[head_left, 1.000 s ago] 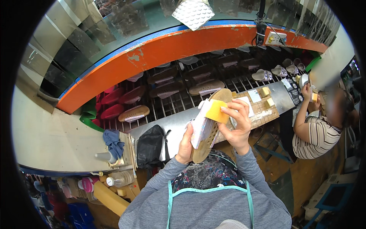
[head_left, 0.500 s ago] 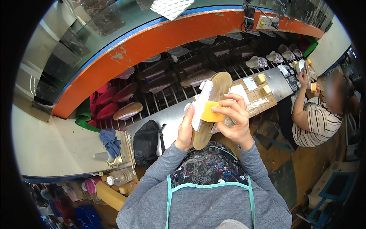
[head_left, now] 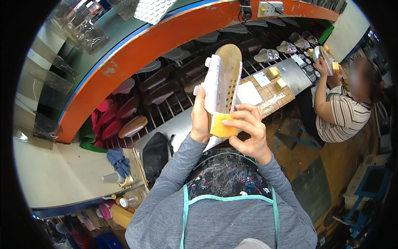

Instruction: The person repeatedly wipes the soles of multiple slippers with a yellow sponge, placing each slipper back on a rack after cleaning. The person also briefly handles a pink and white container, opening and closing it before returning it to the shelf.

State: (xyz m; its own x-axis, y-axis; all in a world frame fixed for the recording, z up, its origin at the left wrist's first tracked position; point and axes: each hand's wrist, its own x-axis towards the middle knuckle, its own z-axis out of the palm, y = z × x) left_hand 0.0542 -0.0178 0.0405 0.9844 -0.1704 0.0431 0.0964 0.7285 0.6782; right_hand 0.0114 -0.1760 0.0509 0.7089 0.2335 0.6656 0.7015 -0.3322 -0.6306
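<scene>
- A tan shoe sole (head_left: 226,76) with rows of small holes is held upright in front of the chest, above the grey metal workbench (head_left: 182,124).
- The sole is gripped from the side by the left hand (head_left: 200,118), whose fingers are wrapped around its pale lower edge (thumb side toward the wearer).
- A yellow sponge block (head_left: 222,126) is pinched between the thumb and fingers of the right hand (head_left: 248,133) and pressed against the lower end of the sole.
- A black bag (head_left: 156,154) is seen lying on the bench, just left of the left forearm.
- Further soles (head_left: 132,126) are laid out on a barred rack behind the bench, below a long orange rail (head_left: 137,52).
- White paper sheets (head_left: 248,93) and two more yellow blocks (head_left: 277,78) rest on a wooden board to the right.
- Another person in a striped shirt (head_left: 346,118) is seated at the far right, with a sole held up in the hands.
- A blue cloth (head_left: 118,159) is bunched near the bench's left end.
</scene>
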